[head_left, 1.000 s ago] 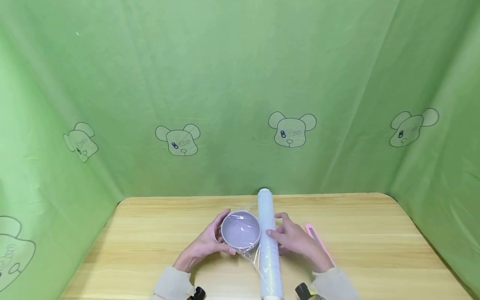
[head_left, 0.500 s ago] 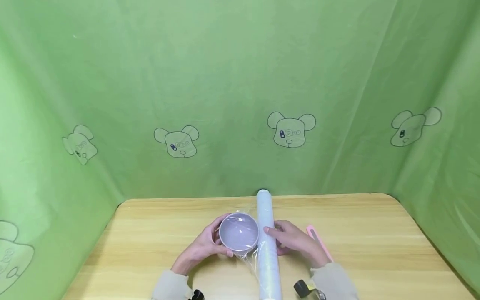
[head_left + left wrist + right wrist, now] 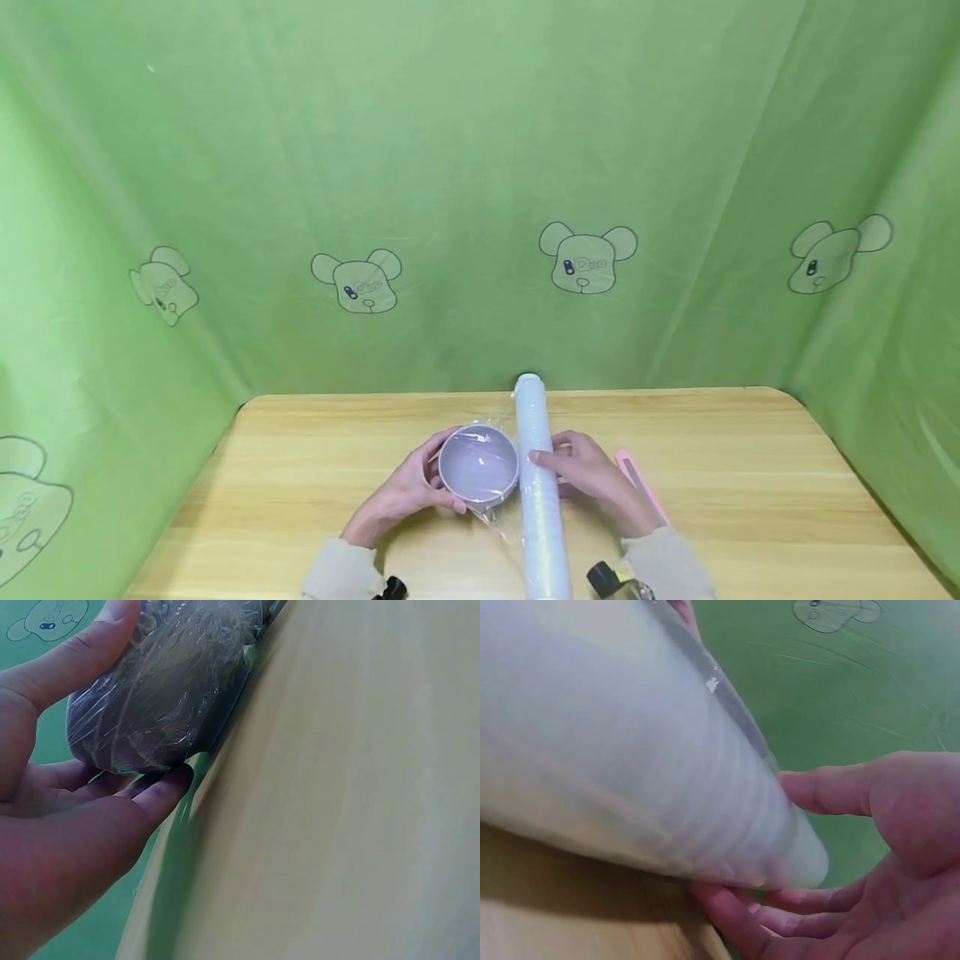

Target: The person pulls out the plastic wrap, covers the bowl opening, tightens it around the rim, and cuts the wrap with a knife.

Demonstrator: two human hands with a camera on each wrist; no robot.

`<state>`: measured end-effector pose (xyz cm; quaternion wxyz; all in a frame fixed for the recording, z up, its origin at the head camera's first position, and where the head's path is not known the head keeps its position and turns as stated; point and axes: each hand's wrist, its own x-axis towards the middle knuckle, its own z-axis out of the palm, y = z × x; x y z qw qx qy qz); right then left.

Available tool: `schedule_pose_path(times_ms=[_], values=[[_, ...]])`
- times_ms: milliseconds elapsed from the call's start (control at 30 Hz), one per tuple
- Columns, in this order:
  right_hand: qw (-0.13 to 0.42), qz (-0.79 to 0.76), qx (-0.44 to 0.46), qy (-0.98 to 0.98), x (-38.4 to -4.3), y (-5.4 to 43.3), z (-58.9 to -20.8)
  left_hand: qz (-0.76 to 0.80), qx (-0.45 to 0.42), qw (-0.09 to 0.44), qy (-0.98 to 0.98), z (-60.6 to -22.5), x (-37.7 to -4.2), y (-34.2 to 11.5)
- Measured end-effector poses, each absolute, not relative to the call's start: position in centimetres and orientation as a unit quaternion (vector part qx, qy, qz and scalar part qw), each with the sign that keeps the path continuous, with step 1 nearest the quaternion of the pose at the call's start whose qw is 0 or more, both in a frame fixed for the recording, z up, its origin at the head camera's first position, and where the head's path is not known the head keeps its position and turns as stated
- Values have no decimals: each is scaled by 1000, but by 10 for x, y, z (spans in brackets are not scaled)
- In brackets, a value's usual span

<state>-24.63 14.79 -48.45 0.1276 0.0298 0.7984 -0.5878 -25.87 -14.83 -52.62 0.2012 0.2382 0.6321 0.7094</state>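
Observation:
A greyish-purple bowl [image 3: 478, 465] has clear plastic wrap [image 3: 180, 682] stretched over its mouth and bunched along its side. My left hand [image 3: 412, 483] grips the bowl from the left, thumb at the near side and fingers curled under and behind it. Right beside the bowl lies a long roll of cling film [image 3: 538, 500], pointing away from me, with a loose sheet running from it to the bowl. My right hand [image 3: 588, 471] holds the roll from the right, thumb on top and fingers [image 3: 735, 919] tucked against its lower side.
On the wooden table [image 3: 750, 483], a pink utility knife [image 3: 641, 483] lies to the right, partly hidden behind my right forearm. A green curtain [image 3: 465, 167] printed with bear heads hangs around the table's back and sides. The roll's far end reaches the table's back edge.
The right fingers shift their grip on the roll, which turns and moves very slightly. My left hand and the bowl stay almost where they were.

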Motion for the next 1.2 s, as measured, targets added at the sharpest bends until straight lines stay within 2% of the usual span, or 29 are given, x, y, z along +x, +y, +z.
schedule_pose_path(times_ms=[200,467,800,1200], values=[[137,-606,28,783,-246,152,-484,714,233,197,630,-525,-259,-154],[190,-649,-5,737,-246,154,-482,707,241,191,636,-527,-262,-158],[189,-656,14,730,-244,158,-485,695,248,185,649,-528,-260,-156],[227,-688,-9,689,-249,166,-482,695,249,178,651,-523,-265,-159]])
